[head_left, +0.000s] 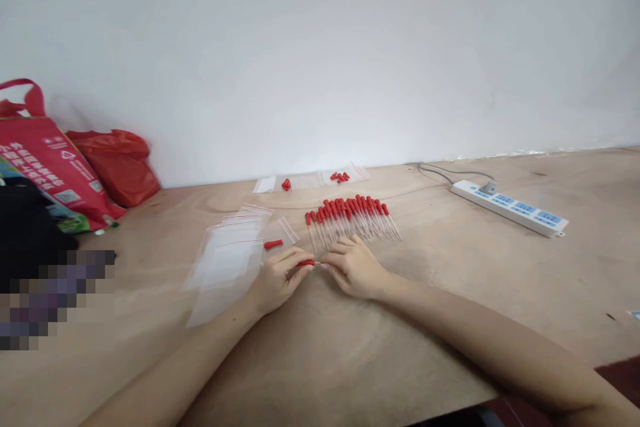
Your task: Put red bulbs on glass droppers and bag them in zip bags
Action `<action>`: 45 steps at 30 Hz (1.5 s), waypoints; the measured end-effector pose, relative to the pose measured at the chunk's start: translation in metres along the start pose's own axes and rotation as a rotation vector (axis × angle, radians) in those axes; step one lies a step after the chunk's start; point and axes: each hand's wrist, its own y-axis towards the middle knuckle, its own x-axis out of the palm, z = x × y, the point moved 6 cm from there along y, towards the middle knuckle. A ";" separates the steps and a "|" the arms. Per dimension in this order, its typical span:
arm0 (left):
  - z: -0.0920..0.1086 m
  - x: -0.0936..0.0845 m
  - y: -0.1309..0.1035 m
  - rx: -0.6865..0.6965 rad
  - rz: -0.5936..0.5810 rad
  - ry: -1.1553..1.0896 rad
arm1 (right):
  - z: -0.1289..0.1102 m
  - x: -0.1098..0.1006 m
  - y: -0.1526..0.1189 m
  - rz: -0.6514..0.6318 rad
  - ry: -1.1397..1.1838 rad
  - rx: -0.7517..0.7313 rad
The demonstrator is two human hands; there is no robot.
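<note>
My left hand pinches a red rubber bulb in the middle of the table. Close to its right, my right hand grips a thin clear tube whose end meets the bulb's open end. Just behind both hands lies a row of clear droppers with red bulbs, tips toward me. A loose red bulb rests behind my left hand, beside a small clear bag. Left of it, flat clear zip bags overlap one another.
Near the wall lie more red bulbs and clear tubes on bags. A white power strip with a grey cable is at the right. A red shopping bag and a red plastic bag stand at the left.
</note>
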 end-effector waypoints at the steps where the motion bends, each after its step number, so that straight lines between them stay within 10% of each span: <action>1: -0.003 -0.004 0.000 -0.012 0.012 0.026 | 0.001 -0.003 0.001 -0.008 -0.011 0.022; 11: -0.083 -0.040 -0.014 -0.258 0.131 0.414 | 0.042 -0.003 0.041 0.066 0.095 0.588; 18: -0.092 -0.036 -0.017 -0.330 0.072 0.492 | 0.044 0.019 0.076 0.052 0.005 0.725; 31: -0.085 -0.034 -0.013 -0.369 -0.009 0.489 | 0.033 0.027 0.082 0.022 -0.083 0.670; 39: -0.086 -0.035 -0.014 -0.406 -0.018 0.550 | -0.043 0.030 0.077 -0.092 0.022 0.273; 45: -0.086 -0.038 -0.014 -0.397 0.028 0.553 | -0.061 0.036 0.067 -0.238 0.015 0.288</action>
